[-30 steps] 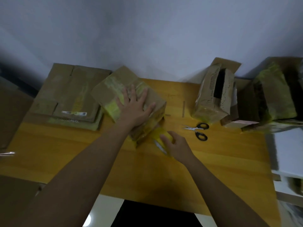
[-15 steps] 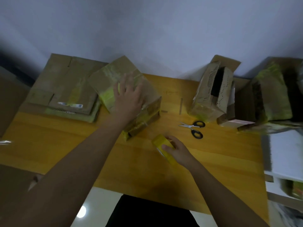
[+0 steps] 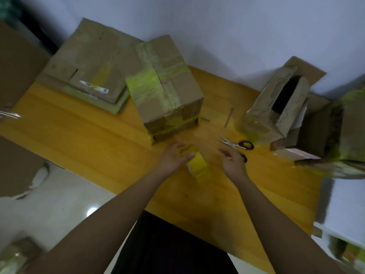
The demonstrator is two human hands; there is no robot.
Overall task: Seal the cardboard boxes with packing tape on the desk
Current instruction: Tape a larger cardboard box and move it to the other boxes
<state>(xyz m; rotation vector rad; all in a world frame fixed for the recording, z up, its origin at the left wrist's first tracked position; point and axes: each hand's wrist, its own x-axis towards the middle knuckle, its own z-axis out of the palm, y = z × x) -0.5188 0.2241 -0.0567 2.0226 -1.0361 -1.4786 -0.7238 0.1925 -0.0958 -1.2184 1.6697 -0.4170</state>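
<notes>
Left hand grips the yellow packing tape roll; right hand hovers loosely curled, holding nothing, and should find the tape's free end before returning to the taped brown cardboard box

The yellow wooden tabletop carries flattened cardboard at upper left, a taped box at centre, scissors right of centre, and an open box tipped at upper right.
</notes>
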